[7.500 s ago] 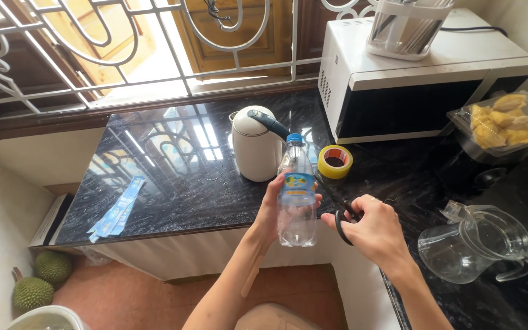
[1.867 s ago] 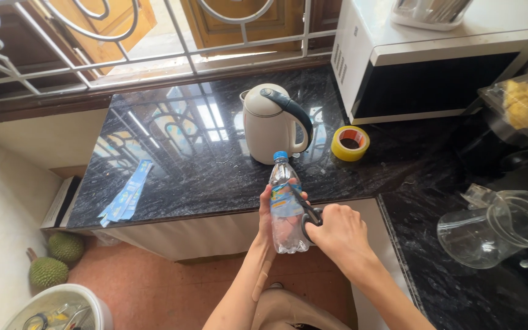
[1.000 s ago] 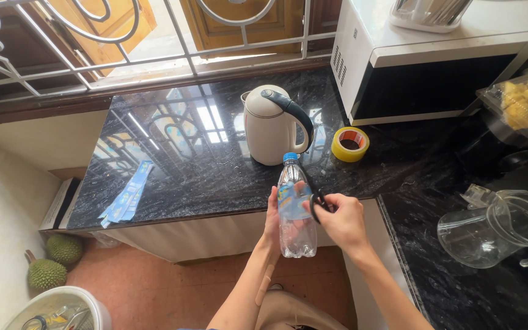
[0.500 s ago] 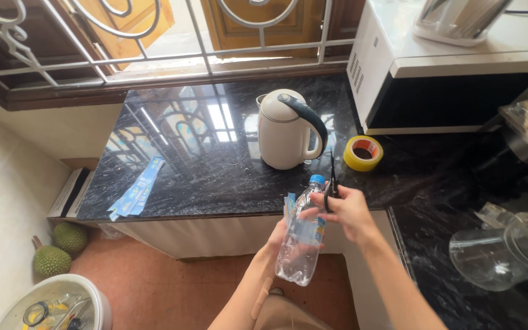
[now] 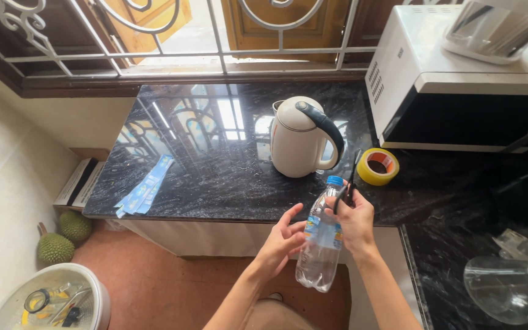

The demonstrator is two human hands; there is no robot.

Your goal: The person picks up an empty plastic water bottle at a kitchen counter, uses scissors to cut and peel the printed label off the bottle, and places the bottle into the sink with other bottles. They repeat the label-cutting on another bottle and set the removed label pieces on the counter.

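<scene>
At the far left, near the floor, two spiky green fruits [image 5: 62,238] lie beside a white bucket [image 5: 47,299] of odds and ends, well clear of the work. On the black counter [image 5: 215,183] a blue label strip [image 5: 145,192] lies close to the near left edge; a brush of an elbow could send it off onto the floor. Near the middle, in front of the counter edge and over open floor, the left hand [image 5: 282,241] cups the bottle [image 5: 323,241] with its fingers spread and only loosely curled against the side, so the hold looks light. The bottle is clear plastic with a blue cap, tilted, its base toward the person, a bit of label remaining around its middle. The right hand [image 5: 355,220] is closed around both the bottle's upper part and a pair of scissors [image 5: 346,186], whose dark blades point up past the cap. The likely trouble is here: thin plastic gives and turns under pressure, and if the bottle slips the blades could slide toward the left fingers, or the bottle could drop. The kettle [image 5: 300,137] and the yellow tape roll [image 5: 378,166] stand just beyond; a jerk of the scissors could knock them. At the near right a glass jug [image 5: 508,287] lies close to the right elbow's path.
</scene>
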